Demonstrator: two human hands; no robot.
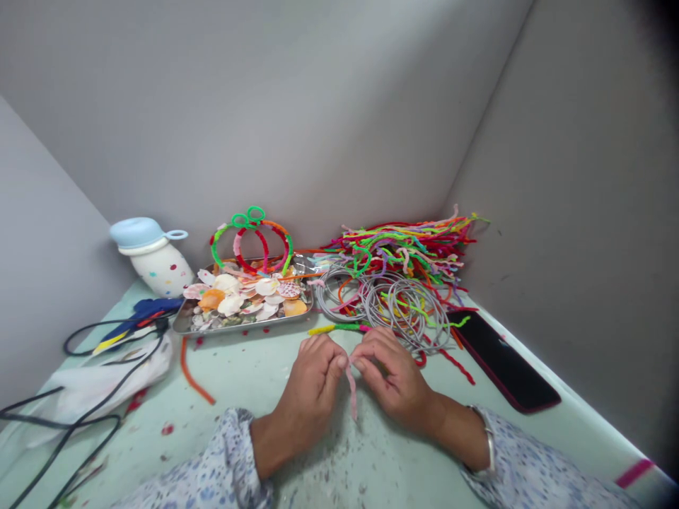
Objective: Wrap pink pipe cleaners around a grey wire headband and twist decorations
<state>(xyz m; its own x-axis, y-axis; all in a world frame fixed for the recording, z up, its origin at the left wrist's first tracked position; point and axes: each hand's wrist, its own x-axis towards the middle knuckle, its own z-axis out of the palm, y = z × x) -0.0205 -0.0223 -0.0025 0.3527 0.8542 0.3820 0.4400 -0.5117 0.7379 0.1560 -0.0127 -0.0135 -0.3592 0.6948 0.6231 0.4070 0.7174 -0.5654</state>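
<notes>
My left hand and my right hand meet at the middle of the pale green table, fingers pinched together on a pink pipe cleaner. The pipe cleaner hangs down between the two hands. Just beyond my fingers lie a yellow-green pipe cleaner and a pile of grey headbands. Behind those is a heap of coloured pipe cleaners.
A metal tray of seashells sits at left centre with wrapped headbands leaning behind it. A white jar with a blue lid, a blue glue gun, black cables and a white bag lie left. A black phone lies right.
</notes>
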